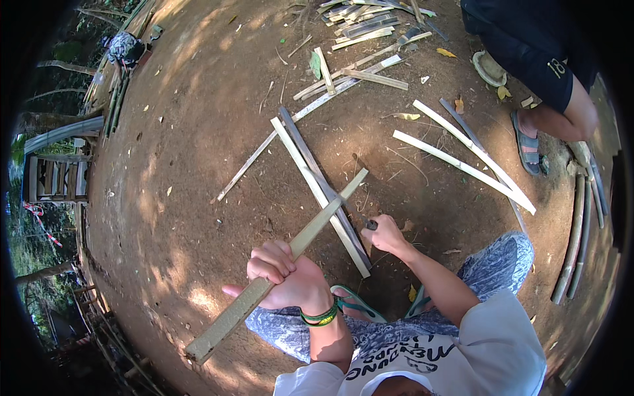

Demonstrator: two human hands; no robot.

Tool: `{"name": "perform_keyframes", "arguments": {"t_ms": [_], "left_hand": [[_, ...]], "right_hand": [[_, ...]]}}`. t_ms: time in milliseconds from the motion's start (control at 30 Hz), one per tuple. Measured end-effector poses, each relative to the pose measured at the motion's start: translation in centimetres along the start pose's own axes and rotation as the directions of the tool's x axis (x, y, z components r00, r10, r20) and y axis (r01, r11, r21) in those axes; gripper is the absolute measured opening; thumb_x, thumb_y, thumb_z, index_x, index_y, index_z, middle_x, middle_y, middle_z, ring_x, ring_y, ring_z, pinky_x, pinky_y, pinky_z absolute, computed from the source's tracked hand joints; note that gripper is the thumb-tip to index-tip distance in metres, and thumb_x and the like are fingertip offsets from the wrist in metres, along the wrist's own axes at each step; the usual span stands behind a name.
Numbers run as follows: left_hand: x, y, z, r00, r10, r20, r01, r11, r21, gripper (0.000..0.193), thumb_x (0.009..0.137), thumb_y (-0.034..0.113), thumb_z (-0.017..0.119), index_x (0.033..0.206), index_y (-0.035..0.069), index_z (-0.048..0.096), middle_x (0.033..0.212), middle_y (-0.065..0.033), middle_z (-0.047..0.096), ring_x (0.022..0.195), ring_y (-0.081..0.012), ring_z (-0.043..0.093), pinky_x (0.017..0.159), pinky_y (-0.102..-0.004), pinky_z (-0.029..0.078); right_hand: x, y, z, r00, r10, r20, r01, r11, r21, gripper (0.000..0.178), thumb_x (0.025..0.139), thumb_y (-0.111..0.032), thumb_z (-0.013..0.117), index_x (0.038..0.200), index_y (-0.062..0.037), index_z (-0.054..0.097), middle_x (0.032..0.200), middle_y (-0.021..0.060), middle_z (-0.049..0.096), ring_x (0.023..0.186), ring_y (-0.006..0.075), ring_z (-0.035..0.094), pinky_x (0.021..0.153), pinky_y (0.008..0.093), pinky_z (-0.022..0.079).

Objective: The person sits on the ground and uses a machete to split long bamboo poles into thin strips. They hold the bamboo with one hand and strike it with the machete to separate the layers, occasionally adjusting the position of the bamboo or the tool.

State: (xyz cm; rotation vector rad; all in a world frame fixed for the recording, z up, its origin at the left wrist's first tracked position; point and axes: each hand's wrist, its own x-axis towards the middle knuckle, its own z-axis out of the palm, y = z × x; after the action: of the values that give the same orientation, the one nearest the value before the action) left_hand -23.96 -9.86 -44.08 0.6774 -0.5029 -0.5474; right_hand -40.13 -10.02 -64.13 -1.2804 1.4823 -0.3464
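Note:
My left hand (290, 280) is closed around a long split bamboo strip (224, 325), which slants from the lower left up toward the middle. My right hand (388, 236) grips the dark handle of what looks like a knife (372, 225). Its blade is hard to make out against the ground, pointing toward the strip's far end. Beneath that far end, a pale bamboo strip (300, 162) and a darker strip (291, 125) lie side by side on the dirt, running down close to my sandalled feet.
More bamboo strips (456, 162) lie to the right, with a heap of split pieces (363, 26) at the far side. Another person's sandalled foot (526, 142) is at the right, near bamboo poles (572, 237). A crouching person (125, 49) is far left.

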Motion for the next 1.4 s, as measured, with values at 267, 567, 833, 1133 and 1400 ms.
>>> {"name": "perform_keyframes", "arguments": {"t_ms": [267,567,833,1133,1400], "left_hand": [[1.0,-0.3,-0.6,1.000,0.014,0.027,-0.014,1.000,0.010,0.074,0.104,0.060,0.015,0.048,0.014,0.033,0.047,0.0011,0.031,0.043,-0.0113,0.028,0.045,-0.0252,0.021],[1.3,0.2,-1.1,1.000,0.008,0.003,-0.008,1.000,-0.013,0.074,0.103,0.060,0.016,0.048,0.014,0.030,0.046,0.0015,0.030,0.042,-0.0107,0.026,0.044,-0.0242,0.019],[1.5,0.4,-1.3,1.000,-0.012,0.001,0.012,1.000,0.008,0.072,0.104,0.056,0.017,0.047,0.014,0.030,0.046,0.0011,0.030,0.042,-0.0115,0.026,0.045,-0.0255,0.020],[1.0,0.6,-1.6,0.981,-0.086,0.173,0.095,0.994,-0.045,0.070,0.105,0.049,0.018,0.046,0.013,0.035,0.046,-0.0009,0.033,0.042,-0.0131,0.027,0.046,-0.0287,0.022],[0.2,0.2,-0.9,0.937,-0.127,0.326,0.158,0.985,-0.072,0.069,0.104,0.045,0.017,0.047,0.012,0.036,0.045,-0.0011,0.031,0.041,-0.0145,0.025,0.046,-0.0297,0.022]], "right_hand": [[-0.5,-0.4,-0.5,0.996,-0.089,-0.011,0.086,0.985,-0.149,0.032,0.073,-0.029,0.068,0.076,0.0030,0.067,0.077,0.0289,0.064,0.081,0.0449,0.066,0.075,0.0480,0.051],[1.7,0.9,-1.6,0.994,0.066,0.090,-0.046,0.977,-0.209,0.038,0.078,-0.032,0.069,0.095,0.0012,0.072,0.098,0.0254,0.070,0.100,0.0391,0.067,0.088,0.0454,0.052],[5.0,5.2,-2.1,0.970,0.241,-0.017,-0.237,0.938,-0.252,0.042,0.079,-0.035,0.069,0.098,0.0033,0.072,0.105,0.0238,0.070,0.103,0.0365,0.067,0.092,0.0443,0.052],[3.1,5.3,-3.9,0.974,0.224,-0.041,-0.228,0.950,-0.213,0.036,0.078,-0.030,0.068,0.087,0.0047,0.071,0.084,0.0240,0.070,0.082,0.0360,0.071,0.077,0.0436,0.055],[3.5,6.2,-3.5,0.963,0.269,0.021,-0.267,0.961,-0.066,0.034,0.076,-0.031,0.068,0.080,0.0032,0.069,0.086,0.0256,0.069,0.087,0.0386,0.068,0.079,0.0454,0.052]]}}
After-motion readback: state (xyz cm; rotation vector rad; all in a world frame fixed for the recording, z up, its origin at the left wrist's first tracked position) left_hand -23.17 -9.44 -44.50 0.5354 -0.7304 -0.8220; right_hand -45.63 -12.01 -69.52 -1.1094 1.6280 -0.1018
